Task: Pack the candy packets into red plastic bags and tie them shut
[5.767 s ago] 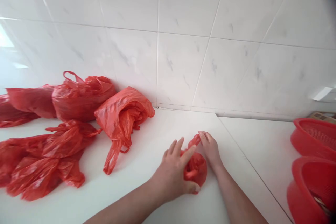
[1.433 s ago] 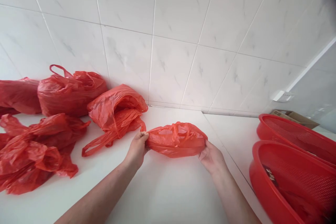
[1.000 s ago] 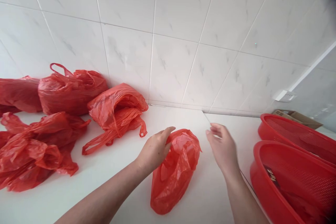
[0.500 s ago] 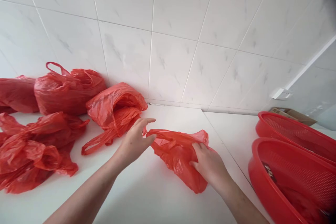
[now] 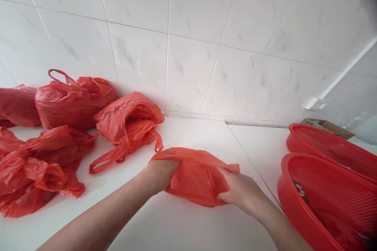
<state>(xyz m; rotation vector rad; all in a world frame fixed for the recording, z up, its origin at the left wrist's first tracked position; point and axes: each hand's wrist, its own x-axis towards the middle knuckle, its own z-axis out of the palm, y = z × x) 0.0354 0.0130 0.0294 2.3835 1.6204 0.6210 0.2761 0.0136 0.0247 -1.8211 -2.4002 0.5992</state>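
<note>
A thin red plastic bag (image 5: 196, 180) spreads across the middle of the white tabletop (image 5: 165, 223). My left hand (image 5: 165, 170) reaches into its mouth from the left, and the film hides those fingers. On the right side, my right hand (image 5: 238, 188) grips the bag, its thumb in front and its fingers partly covered by the film. Just behind my left hand lies another red plastic bag (image 5: 129, 119), folded over, its handles trailing toward me.
Full red bags (image 5: 75, 104) stand against the tiled wall (image 5: 141, 59) at left, with a crumpled red bag (image 5: 44, 168) in front. Two red plastic baskets, a near one (image 5: 332, 188) and a far one (image 5: 326, 141), stand at right. Behind them is a cardboard box (image 5: 332, 128).
Earlier the bag was a small bundle; now it is spread out. Half a second ago my left hand was open beside it; now it is inside the mouth. My right hand keeps hold.
</note>
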